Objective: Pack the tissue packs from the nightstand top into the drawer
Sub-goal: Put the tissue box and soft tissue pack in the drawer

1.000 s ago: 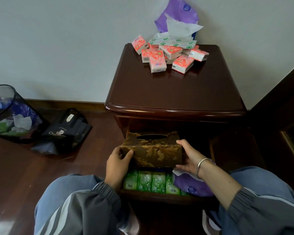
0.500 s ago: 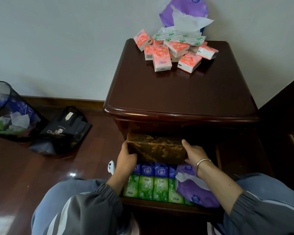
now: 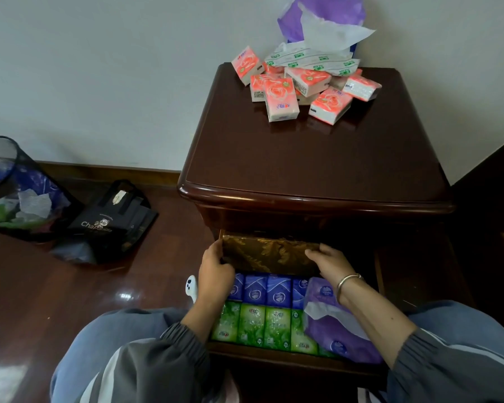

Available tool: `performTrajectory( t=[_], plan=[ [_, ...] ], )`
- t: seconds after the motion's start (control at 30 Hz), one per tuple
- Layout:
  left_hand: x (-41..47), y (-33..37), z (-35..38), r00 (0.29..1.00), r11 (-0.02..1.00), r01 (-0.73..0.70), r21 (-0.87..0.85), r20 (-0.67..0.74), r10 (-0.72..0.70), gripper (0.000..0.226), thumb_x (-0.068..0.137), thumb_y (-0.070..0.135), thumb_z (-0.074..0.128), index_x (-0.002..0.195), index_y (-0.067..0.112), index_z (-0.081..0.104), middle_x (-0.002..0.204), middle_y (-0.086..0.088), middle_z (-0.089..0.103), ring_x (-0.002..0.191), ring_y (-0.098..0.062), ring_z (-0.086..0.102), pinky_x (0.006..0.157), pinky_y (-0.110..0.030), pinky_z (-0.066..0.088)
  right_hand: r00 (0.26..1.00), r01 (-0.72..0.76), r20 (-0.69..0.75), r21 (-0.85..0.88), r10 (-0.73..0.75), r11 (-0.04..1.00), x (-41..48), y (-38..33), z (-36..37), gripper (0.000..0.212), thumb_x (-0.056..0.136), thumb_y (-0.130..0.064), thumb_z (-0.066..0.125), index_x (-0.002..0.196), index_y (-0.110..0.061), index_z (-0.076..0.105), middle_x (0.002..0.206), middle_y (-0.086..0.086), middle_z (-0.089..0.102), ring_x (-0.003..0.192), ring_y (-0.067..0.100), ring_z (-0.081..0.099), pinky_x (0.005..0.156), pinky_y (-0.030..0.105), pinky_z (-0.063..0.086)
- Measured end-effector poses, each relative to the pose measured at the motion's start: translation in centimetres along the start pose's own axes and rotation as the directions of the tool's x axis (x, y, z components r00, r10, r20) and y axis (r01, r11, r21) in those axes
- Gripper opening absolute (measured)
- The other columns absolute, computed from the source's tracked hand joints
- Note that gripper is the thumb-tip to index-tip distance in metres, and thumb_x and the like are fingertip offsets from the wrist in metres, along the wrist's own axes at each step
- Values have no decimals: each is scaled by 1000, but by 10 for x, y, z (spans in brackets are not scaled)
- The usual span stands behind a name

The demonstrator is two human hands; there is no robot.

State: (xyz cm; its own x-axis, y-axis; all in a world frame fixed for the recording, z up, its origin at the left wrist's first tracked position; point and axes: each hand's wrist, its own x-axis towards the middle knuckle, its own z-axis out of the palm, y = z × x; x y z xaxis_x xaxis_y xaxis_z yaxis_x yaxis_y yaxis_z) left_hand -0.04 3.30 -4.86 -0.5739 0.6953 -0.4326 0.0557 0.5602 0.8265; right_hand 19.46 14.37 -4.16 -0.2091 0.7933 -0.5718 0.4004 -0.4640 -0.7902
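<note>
Several pink tissue packs [image 3: 282, 98] lie heaped at the back of the dark nightstand top [image 3: 314, 158], with white-and-green packs [image 3: 312, 60] and a purple tissue bag [image 3: 326, 13] behind them. Below, the open drawer [image 3: 288, 357] holds a row of blue packs [image 3: 266, 292], a row of green packs [image 3: 262, 327] and a purple soft pack [image 3: 335, 327] at the right. A gold-patterned tissue box [image 3: 269, 255] sits at the drawer's back, partly under the top. My left hand [image 3: 216, 271] grips its left end and my right hand [image 3: 328, 263] its right end.
A mesh waste bin [image 3: 15, 190] with rubbish stands on the wooden floor at the left, and a black bag [image 3: 111, 222] lies beside it. A white slipper tip [image 3: 191, 289] shows by my left wrist. My knees flank the drawer front. Dark furniture stands at the right edge.
Both hands have pushed the gold box from above the packs back into the rear of the drawer, uncovering the blue row. The camera has moved closer.
</note>
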Motion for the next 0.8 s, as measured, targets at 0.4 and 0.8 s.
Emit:
performTrajectory(
  t=[0.4,0.8],
  plan=[
    [-3,4,-5,998,952,-41,304,-29,53,76,77,-4,43,147,23,37,141,0,40,132,-26,34,103,-37,29,996,56,81,-191,-41,980,-5,-5,-9,20,87,-8,58,104,-19,60,97,-3,62,94,16,59,86,28,47],
    [2,2,-2,999,958,-38,286,16,35,79,77,-6,40,150,24,32,145,-3,40,134,-28,31,104,-40,31,996,29,82,-114,-20,993,-3,1,-9,28,79,9,49,96,-8,64,93,9,65,89,22,60,74,28,46]
  ],
)
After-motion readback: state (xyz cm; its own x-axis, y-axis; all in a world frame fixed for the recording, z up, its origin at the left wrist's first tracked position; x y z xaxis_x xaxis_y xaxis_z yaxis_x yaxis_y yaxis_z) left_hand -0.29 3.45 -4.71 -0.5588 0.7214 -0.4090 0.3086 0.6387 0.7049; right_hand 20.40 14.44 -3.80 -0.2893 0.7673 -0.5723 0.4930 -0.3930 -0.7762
